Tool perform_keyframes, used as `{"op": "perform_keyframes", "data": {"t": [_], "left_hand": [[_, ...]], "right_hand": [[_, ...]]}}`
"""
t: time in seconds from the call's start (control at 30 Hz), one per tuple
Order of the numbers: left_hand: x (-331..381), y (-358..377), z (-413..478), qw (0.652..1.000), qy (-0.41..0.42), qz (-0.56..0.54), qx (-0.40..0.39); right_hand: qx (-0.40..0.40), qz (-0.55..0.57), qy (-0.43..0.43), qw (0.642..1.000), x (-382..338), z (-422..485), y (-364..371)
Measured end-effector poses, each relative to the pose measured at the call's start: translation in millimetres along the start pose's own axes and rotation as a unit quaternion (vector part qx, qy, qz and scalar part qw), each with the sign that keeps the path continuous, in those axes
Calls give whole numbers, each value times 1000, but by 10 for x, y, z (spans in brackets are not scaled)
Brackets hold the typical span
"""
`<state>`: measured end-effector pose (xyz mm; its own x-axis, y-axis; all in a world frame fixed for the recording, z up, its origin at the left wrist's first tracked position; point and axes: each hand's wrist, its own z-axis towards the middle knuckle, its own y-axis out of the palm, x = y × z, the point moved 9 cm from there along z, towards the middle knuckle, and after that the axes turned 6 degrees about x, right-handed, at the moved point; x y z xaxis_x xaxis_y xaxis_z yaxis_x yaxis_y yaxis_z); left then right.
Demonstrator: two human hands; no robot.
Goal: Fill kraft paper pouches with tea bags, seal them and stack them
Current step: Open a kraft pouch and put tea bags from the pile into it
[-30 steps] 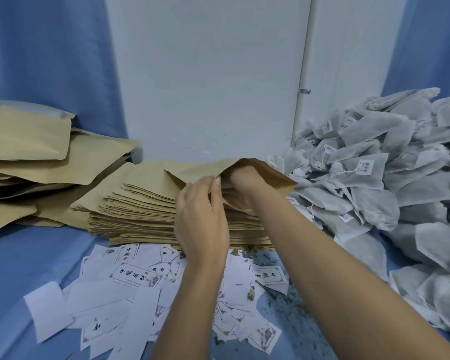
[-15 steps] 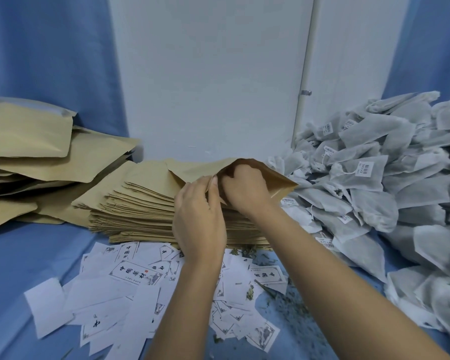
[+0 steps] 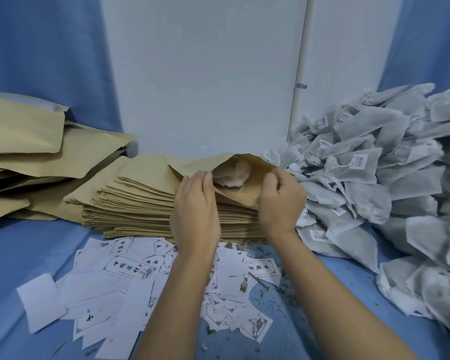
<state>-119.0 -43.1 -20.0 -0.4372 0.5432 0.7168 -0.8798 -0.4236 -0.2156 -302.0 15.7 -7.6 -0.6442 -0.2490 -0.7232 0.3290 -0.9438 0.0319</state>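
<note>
Left hand (image 3: 195, 203) and right hand (image 3: 281, 201) pinch the tan kraft paper pouch (image 3: 247, 193), seemingly filled; lips should meet squarely before sealing.

— What stands at the back?

— A plain white wall (image 3: 203, 74), smooth and matte. Right of its middle a thin white pipe (image 3: 299, 53) runs straight up, held by a small metal clip (image 3: 301, 85). The wall carries on white past the pipe.

— And to the sides?

— A left blue curtain (image 3: 44, 61) hangs in soft vertical folds and overlaps the wall's edge. A right blue curtain (image 3: 424, 40) does the same in the far corner.

— Below?

— The table (image 3: 24, 255) is covered in cloth of the same blue, lightly creased.

— The light?

— Soft, even and cool, with only faint shadows.
</note>
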Motion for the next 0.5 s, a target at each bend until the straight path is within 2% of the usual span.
{"op": "perform_keyframes", "data": {"t": [0.07, 0.1, 0.17, 0.23, 0.3, 0.4, 0.5], "left_hand": [[-18, -66, 10, 999, -1, 21, 26], [-24, -91, 17, 999, -4, 27, 36], [-31, -124, 33, 999, -5, 25, 46], [-41, -137, 44, 999, -6, 21, 49], [-45, -133, 47, 998, -5, 22, 50], [-45, -139, 48, 998, -8, 22, 51], [-48, -146, 51, 998, -11, 19, 52]], "right_hand": [[64, 1, 55, 996, 231, 16, -210], [61, -29, 71, 995, 344, 23, -242], [-10, -163, 65, 984, 553, 19, -178], [-97, -305, 42, 947, 719, -27, -63], [-131, -366, 24, 921, 785, -46, -14], [-147, -392, 27, 908, 852, -48, 2], [-77, -295, 66, 950, 844, 15, -149]]}}
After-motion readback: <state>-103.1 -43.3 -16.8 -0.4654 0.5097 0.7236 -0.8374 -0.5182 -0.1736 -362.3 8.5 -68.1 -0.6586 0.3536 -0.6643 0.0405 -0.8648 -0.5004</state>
